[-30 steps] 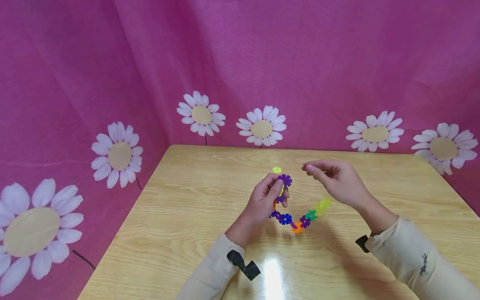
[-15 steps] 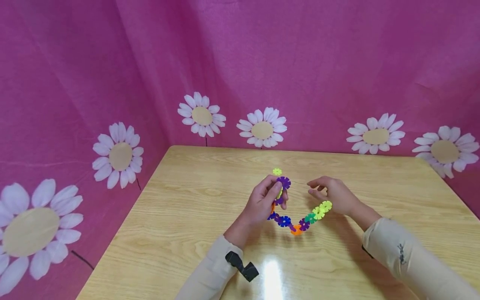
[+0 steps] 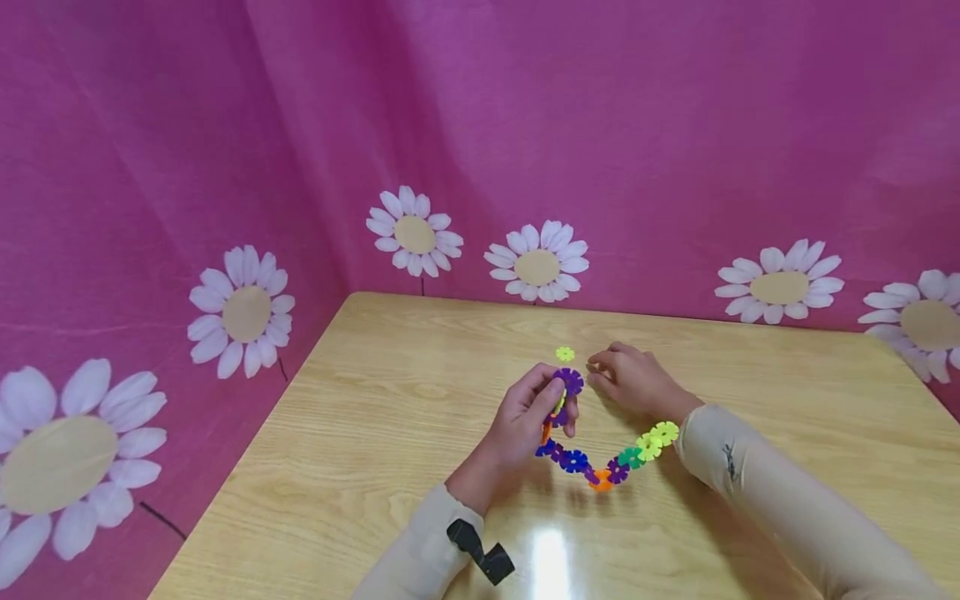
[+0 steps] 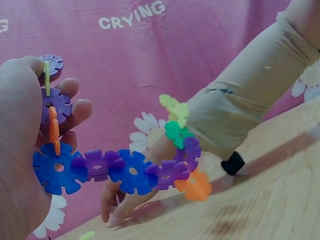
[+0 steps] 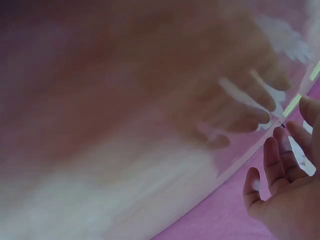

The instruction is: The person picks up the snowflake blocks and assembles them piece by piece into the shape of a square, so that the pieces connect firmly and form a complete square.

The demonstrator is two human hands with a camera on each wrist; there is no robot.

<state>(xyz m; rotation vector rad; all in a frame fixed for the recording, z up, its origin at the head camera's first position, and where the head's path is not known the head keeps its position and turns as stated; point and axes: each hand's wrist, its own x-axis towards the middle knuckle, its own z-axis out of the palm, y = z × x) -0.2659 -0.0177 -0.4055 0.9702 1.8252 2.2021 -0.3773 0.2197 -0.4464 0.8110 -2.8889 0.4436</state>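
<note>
My left hand (image 3: 517, 421) pinches one end of a chain of slotted plastic flower discs between thumb and fingers. Purple, yellow and orange discs sit at the grip, partly hidden by the hand. From there the chain runs through blue discs (image 4: 133, 171), purple ones and an orange disc (image 4: 194, 186), then rises to a green disc (image 3: 631, 457) and yellow ones (image 3: 663, 433). Low over the table, my right hand (image 3: 633, 379) has loosely bent fingers with nothing seen between them. Just beyond its fingertips lies a loose yellow flower disc (image 3: 565, 354).
The glossy wooden table (image 3: 360, 450) reflects light near its front. A pink curtain (image 3: 600, 125) printed with white daisies stands behind and to the left. Another yellow piece (image 5: 315, 71) shows at the right edge of the right wrist view.
My right hand has come down and moved left, past the chain's yellow end, toward the loose yellow disc. The left hand keeps its hold on the chain, nearly still.
</note>
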